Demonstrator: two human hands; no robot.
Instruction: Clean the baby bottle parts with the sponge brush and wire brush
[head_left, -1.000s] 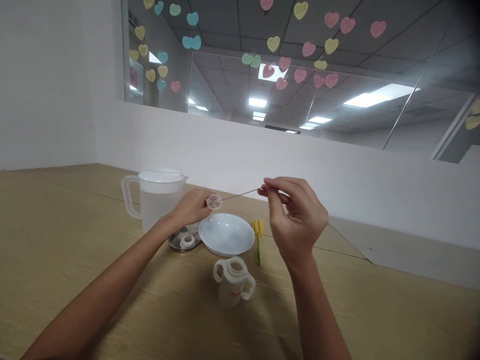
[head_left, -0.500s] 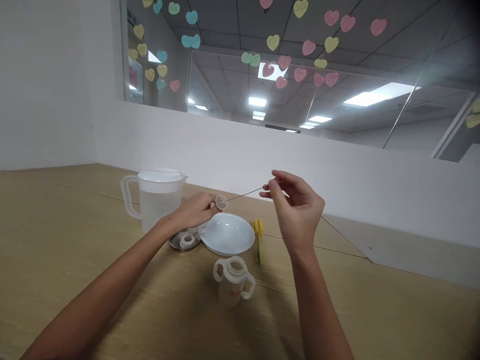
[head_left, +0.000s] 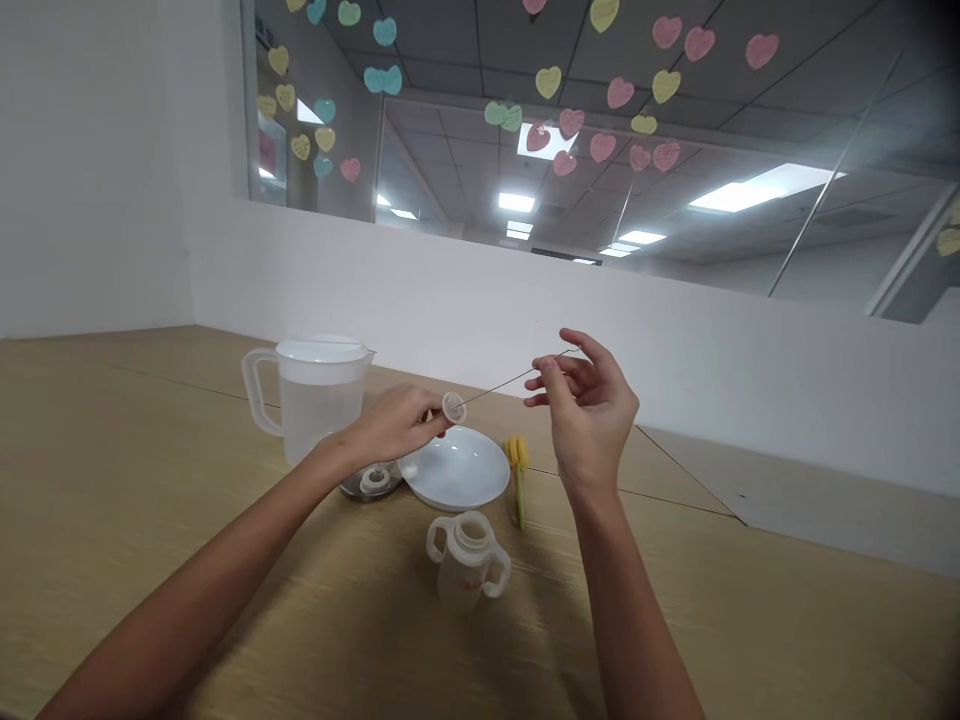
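Observation:
My left hand [head_left: 397, 420] is closed, pinching a small clear round bottle part [head_left: 454, 407] by its edge above the white bowl [head_left: 491, 498]. A thin wire [head_left: 496, 387] runs from the middle of this part up to my right hand [head_left: 592, 425]. There, thumb and fingers pinch the wire near its looped end, with the index finger raised. Whether the wire's far end carries bristles is hidden. Below the bowl, a translucent two-handled baby bottle [head_left: 459, 580] stands upright without a lid.
A clear lidded pitcher [head_left: 319, 412] stands behind my left forearm. Partly under that arm, a metal dish [head_left: 352, 490] holds a white bottle ring [head_left: 375, 482]. A yellow sponge brush [head_left: 517, 452] with a green handle lies right of the bowl. A white wall [head_left: 420, 290] rises behind the table.
My left hand has shifted slightly right with the round part, whose face has turned. My right hand's index finger has lifted, and the wire now slopes more steeply.

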